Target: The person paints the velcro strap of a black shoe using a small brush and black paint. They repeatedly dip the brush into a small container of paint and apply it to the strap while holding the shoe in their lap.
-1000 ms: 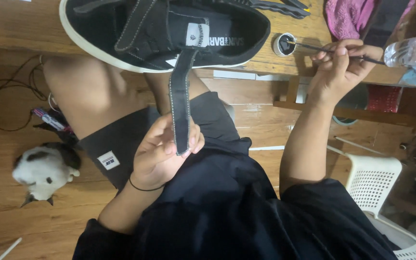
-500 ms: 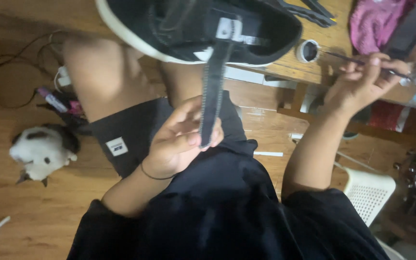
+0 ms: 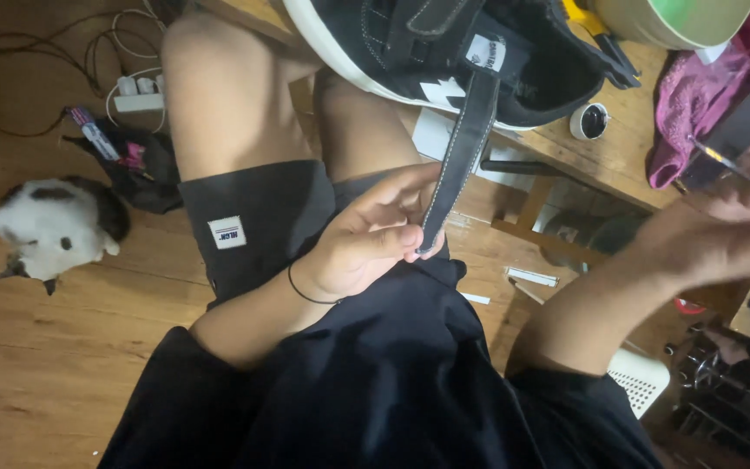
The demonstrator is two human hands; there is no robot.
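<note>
A black shoe with a white sole [image 3: 444, 52] lies on the wooden table edge above my lap. Its long black strap [image 3: 462, 156] hangs down, and my left hand [image 3: 366, 239] pinches the strap's lower end between thumb and fingers. My right hand [image 3: 722, 239], blurred, is out to the right and grips a thin brush-like tool [image 3: 735, 165]. A small round black pot [image 3: 590, 122] stands on the table to the right of the shoe.
A white and black cat [image 3: 49, 226] lies on the wooden floor at left. Cables and a power strip [image 3: 136, 95] lie behind it. Pink cloth [image 3: 696, 104] is on the table at right; a white plastic stool [image 3: 640, 378] stands below.
The view swung left and down. My left hand slid to the strap's tip. My right hand moved away from the small pot, out to the right and lower.
</note>
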